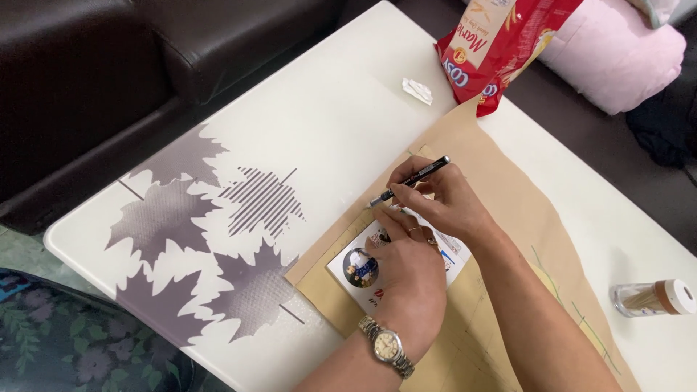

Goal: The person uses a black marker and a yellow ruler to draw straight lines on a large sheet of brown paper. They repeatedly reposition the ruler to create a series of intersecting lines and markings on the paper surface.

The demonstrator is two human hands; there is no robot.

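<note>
So the right hand (443, 199) has its fingers pinched around a black pen (410, 181), slim with a silvery tip, held at a slant so the tip comes down at the top edge of a white printed card (363, 272). The card is a small glossy sheet with a round photo on it and some red and blue print (mostly covered, so I can't make out much more). The left hand (406, 272), with a metal wristwatch (386, 346), lies flat on the card, fingers spread narrow, pressing it down. The card sits on a big sheet of tan paper (508, 189) on a white table (319, 109) with a grey leaf pattern. A red snack bag (501, 40) lies at the far edge, a crumpled white scrap (417, 91) beside it, and a toothpick jar (653, 297) lies off to the right.
</note>
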